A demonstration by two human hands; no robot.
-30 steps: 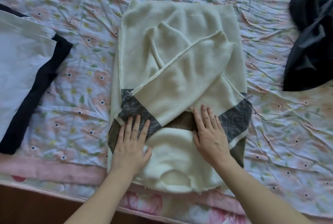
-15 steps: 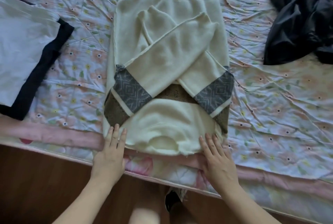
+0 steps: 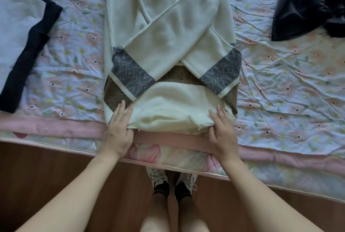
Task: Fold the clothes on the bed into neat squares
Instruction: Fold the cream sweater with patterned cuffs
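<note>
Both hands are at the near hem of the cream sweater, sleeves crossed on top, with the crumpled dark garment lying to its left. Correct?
Not quite. In the head view the crumpled dark garment lies to the right of the cream sweater. The rest holds: left hand and right hand at the near hem, sleeves crossed.

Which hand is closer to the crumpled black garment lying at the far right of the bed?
The right hand. It grips the near right corner of the cream sweater, on the side where the crumpled black garment lies. The left hand grips the opposite corner, farther away.
</note>
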